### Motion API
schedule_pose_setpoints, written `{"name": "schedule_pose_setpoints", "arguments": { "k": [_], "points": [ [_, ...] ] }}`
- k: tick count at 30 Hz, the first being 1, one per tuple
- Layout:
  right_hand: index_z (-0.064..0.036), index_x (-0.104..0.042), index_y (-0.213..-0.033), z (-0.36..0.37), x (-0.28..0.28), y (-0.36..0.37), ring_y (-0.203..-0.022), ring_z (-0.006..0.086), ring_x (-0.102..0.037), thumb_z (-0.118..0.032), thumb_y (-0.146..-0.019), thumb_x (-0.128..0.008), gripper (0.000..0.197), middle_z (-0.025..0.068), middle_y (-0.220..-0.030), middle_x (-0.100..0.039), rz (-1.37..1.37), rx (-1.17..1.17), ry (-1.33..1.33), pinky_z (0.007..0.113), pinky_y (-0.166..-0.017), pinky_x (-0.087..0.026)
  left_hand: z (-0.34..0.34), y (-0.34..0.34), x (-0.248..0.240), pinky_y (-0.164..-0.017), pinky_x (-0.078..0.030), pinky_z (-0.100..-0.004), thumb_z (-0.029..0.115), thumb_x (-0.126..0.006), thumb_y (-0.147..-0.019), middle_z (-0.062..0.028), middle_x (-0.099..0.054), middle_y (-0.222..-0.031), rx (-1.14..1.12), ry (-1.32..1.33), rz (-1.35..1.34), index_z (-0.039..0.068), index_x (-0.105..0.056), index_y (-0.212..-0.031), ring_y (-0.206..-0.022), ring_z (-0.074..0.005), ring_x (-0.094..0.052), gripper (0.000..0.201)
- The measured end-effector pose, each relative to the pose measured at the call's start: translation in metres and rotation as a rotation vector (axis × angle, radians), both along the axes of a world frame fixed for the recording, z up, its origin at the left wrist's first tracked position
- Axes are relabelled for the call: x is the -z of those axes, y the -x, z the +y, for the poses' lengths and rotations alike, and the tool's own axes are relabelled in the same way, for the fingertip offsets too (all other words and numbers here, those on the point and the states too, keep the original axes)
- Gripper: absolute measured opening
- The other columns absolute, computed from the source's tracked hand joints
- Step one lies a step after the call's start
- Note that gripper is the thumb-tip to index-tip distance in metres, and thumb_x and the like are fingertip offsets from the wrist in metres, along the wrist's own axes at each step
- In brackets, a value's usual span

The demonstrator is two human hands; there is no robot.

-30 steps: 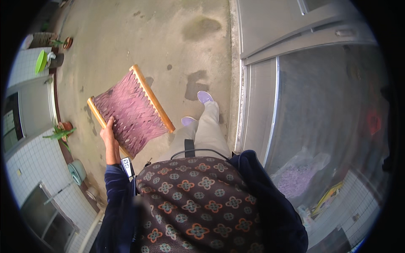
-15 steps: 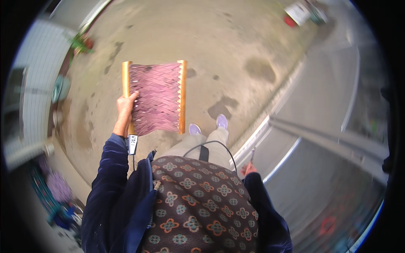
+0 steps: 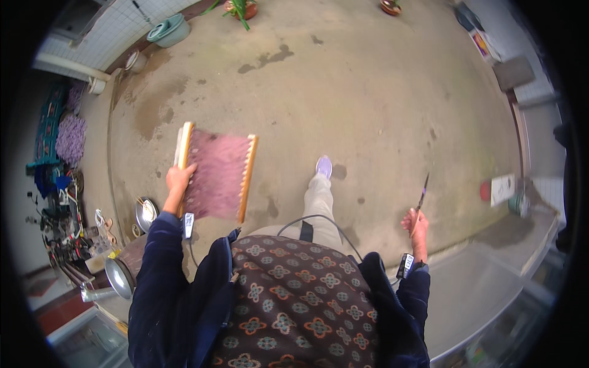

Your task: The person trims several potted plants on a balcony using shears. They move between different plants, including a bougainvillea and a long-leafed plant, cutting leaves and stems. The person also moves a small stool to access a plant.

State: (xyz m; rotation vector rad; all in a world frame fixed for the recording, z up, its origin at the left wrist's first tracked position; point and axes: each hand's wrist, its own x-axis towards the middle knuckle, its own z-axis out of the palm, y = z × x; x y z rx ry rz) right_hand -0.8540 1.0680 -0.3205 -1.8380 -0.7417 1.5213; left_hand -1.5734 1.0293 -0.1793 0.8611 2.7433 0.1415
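Note:
My left hand [image 3: 179, 180] grips the left wooden bar of what looks like a folding stool, with a pink woven seat [image 3: 218, 175] stretched between two bars. Its thumb lies over the edge of the weave, which is smeared by motion. Out to the right, my right hand [image 3: 416, 222] is closed around a slim, pointed tool [image 3: 423, 191] with a dark tip and a purplish part. The tool points away from me, and its exact kind is too small to make out. Small display devices [image 3: 188, 226] sit at both wrists, and a cable crosses in front of my body.
One purple shoe [image 3: 324, 166] shows on the damp-stained concrete floor [image 3: 343, 92]. At the left stand metal bowls [image 3: 119, 277], a motorbike [image 3: 67, 239] and a purple heap [image 3: 72, 140]. A green tub [image 3: 170, 30] and potted plants [image 3: 240, 8] line the far side.
The surroundings have swung rightward as I turn left. My right hand has come out from beside my body with the pointed tool. My left hand still holds the stool, now lower and tilted.

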Motion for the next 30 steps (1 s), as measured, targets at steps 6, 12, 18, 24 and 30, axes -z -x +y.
{"name": "schedule_pose_setpoints", "arguments": {
  "k": [6, 12, 18, 24, 30],
  "points": [
    [-0.0045, -0.058, -0.085, 0.260, -0.007, 0.042, -0.055, 0.0129, -0.060, -0.030, -0.088, -0.063, 0.027, 0.0040, -0.068, -0.059, 0.055, -0.343, -0.031, 0.024, -0.047, -0.046, -0.033, -0.037, -0.036, -0.065, -0.053, -0.0383, 0.047, -0.078, -0.063, -0.0185, -0.068, -0.075, -0.288, -0.013, -0.025, -0.007, -0.066, -0.085, -0.069, -0.0283, -0.068, 0.059],
    [-0.0028, -0.059, -0.086, 0.455, -0.046, 0.208, -0.054, 0.0106, -0.057, -0.028, -0.086, -0.065, 0.026, 0.0031, -0.067, -0.059, 0.077, -0.703, -0.143, 0.024, -0.047, -0.044, -0.040, -0.011, -0.037, -0.064, -0.052, -0.0363, 0.039, -0.079, -0.063, -0.0160, -0.068, -0.072, -0.382, 0.306, -0.014, -0.005, -0.068, -0.086, -0.068, -0.0260, -0.068, 0.050],
    [-0.0022, -0.059, -0.086, 0.574, -0.091, 0.324, -0.053, 0.0096, -0.056, -0.026, -0.086, -0.066, 0.025, 0.0023, -0.066, -0.058, 0.211, -0.852, -0.307, 0.023, -0.046, -0.043, -0.022, -0.003, -0.014, -0.071, -0.053, -0.0385, 0.040, -0.080, -0.060, -0.0192, -0.068, -0.077, -0.429, 0.447, -0.098, -0.004, -0.069, -0.084, -0.076, -0.0299, -0.068, 0.052],
    [-0.0029, -0.060, -0.086, 0.672, -0.103, 0.425, -0.052, 0.0087, -0.054, -0.026, -0.086, -0.066, 0.024, 0.0016, -0.063, -0.058, 0.081, -0.815, -0.257, 0.023, -0.045, -0.041, 0.107, 0.083, 0.023, -0.074, -0.052, -0.0410, 0.046, -0.077, -0.060, -0.0226, -0.067, -0.083, -0.454, 0.300, -0.130, -0.003, -0.069, -0.086, -0.083, -0.0335, -0.067, 0.056],
    [-0.0030, -0.060, -0.085, 0.759, -0.116, 0.503, -0.048, 0.0084, -0.051, -0.029, -0.087, -0.064, 0.026, 0.0017, -0.062, -0.057, 0.062, -0.850, -0.306, 0.022, -0.044, -0.038, 0.308, 0.166, 0.014, -0.074, -0.050, -0.0446, 0.045, -0.075, -0.064, -0.0226, -0.066, -0.083, -0.272, 0.082, -0.048, 0.001, -0.068, -0.092, -0.082, -0.0377, -0.064, 0.052]
  ]
}}
